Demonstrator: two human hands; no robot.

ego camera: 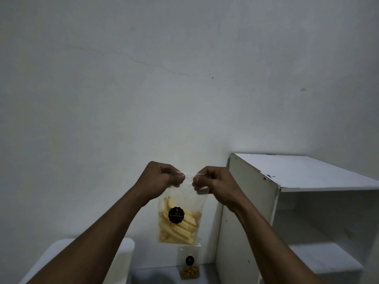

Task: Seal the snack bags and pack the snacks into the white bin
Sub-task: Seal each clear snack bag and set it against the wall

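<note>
Head camera: both hands are up in front of the bare wall, pinching the top strip of a clear snack bag. The left hand grips the left end of the seal and the right hand the right end, thumbs close together. The bag hangs below them, with yellow sticks in its lower half. Beneath it a smaller bag stands on the counter, between the white bin and a white shelf unit.

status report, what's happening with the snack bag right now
Left hand and right hand both pinching the top strip of the snack bag, held up in the air. Below it a second bag stands untouched. Nothing blocking the hands.
</note>
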